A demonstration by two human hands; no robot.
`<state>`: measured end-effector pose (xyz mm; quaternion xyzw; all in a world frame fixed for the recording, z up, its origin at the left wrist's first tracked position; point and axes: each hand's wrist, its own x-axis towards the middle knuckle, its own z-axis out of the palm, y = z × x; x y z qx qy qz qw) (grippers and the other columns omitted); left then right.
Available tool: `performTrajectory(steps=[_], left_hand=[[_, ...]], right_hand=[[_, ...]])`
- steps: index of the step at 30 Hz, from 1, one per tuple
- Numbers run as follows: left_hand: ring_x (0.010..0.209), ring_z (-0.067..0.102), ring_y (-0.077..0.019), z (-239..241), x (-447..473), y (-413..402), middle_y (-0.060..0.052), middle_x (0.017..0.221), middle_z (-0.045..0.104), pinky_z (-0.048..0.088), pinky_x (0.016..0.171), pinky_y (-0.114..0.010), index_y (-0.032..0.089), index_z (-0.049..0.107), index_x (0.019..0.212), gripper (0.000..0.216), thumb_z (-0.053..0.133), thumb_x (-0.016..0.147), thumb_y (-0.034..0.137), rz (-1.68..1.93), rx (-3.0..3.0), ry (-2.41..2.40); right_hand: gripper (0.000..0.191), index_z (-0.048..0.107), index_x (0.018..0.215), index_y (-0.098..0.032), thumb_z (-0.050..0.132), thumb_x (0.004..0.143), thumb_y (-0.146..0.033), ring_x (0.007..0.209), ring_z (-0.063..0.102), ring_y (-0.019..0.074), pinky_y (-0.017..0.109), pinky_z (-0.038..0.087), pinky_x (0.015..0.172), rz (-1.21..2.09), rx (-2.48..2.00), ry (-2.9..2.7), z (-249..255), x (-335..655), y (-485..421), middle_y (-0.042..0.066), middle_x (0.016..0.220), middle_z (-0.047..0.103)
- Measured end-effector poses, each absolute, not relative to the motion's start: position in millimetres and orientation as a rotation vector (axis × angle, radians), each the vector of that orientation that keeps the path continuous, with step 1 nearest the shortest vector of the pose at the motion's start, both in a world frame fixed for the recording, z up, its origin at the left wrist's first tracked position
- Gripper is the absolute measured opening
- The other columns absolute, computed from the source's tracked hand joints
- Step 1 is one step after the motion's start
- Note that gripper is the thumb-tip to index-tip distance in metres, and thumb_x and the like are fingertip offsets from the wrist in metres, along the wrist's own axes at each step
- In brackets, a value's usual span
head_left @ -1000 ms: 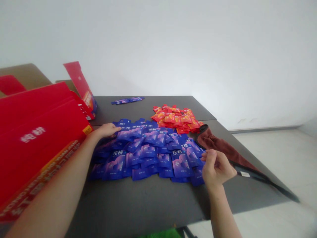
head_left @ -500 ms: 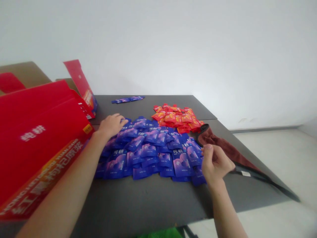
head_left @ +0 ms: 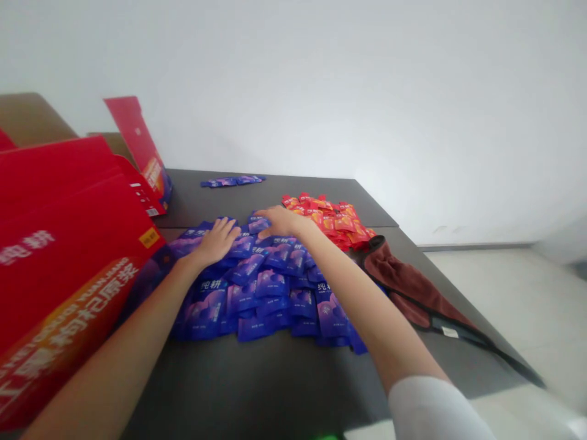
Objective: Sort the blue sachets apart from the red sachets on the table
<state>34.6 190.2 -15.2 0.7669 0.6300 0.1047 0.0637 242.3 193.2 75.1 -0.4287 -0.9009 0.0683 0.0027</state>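
A broad heap of blue-purple pouches lies across the middle of the dark table. My left hand rests on the heap's upper left part, fingers spread. My right hand reaches over to the heap's far edge, fingers apart and bent down towards a blue pouch there; its fingertips are partly hidden. Behind my right forearm lies a smaller pile of red-orange pouches, partly covered by the arm.
A large red printed box stands at the left, open flaps up. Two blue pouches lie at the table's back. A brown cloth with dark trim lies along the right edge. A white wall stands behind the dark table.
My right hand has swung from the heap's right side to its far edge, and its closed fingers have spread. My left hand has shifted slightly lower on the pouches.
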Motion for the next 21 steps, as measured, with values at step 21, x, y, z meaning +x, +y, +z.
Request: performTrajectory(steps=[21], left_hand=[[0.120,0.056,-0.0280,3.4,30.4,121.6,-0.012,0.129,0.060,0.040,0.108,-0.044,0.015,0.061,0.126,0.047,0.032,0.092,0.029,0.222,2.691,1.435]], right_hand=[[0.027,0.054,0.119,-0.013,0.040,0.096,-0.008,0.092,0.067,0.0227,0.030,0.049,0.077,-0.329,-1.260,-2.793,63.0,256.3,125.4,0.012,0.095,0.070]])
